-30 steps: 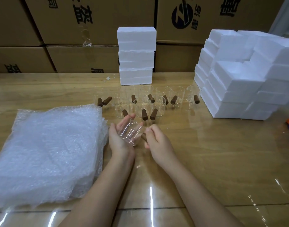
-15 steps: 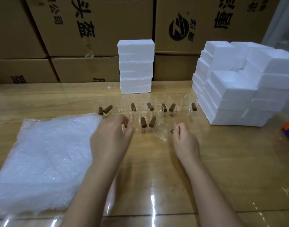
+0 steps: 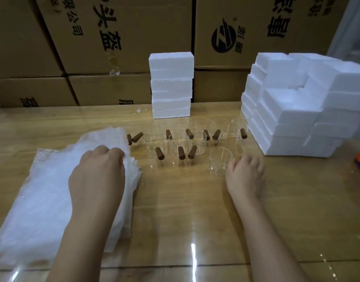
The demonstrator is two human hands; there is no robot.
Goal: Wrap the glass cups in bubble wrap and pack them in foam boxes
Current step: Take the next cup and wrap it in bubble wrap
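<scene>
While the left hand pinches the edge of the bubble wrap, the right hand sits curled just beside a glass cup, its grasp unclear.

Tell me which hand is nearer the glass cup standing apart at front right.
Right. The right hand is close beside the glass cup; the left hand is far left, gripping the bubble wrap.

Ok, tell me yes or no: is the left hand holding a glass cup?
No, the left hand grips the edge of the bubble wrap stack, apart from the glass cups on the table.
</scene>
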